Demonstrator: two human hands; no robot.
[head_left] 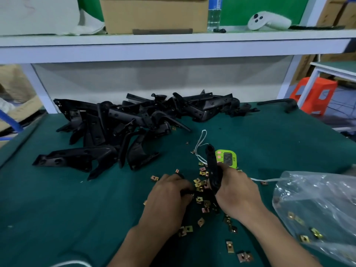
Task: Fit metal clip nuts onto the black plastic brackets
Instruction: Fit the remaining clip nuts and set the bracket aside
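**Brass-coloured metal clip nuts (200,186) at your wrists, one long black plastic bracket (211,164) in hand**

Your right hand (237,191) is clenched round the near end of the bracket, which stands up and away from you. No nut shows on it, so I judge this piece is not yet fitted. Your left hand (169,193) is curled over the clip nuts just left of the bracket; I cannot tell whether it pinches one. The nuts lie scattered on the green mat (57,199) between and around your forearms. Far left, a heap of black brackets (115,120) lies on the mat; whether any carry nuts is unclear, so most of the work seems left. Near right, a clear plastic bag (317,209) holds more nuts. A green timer (227,158) sits just beyond the bracket.
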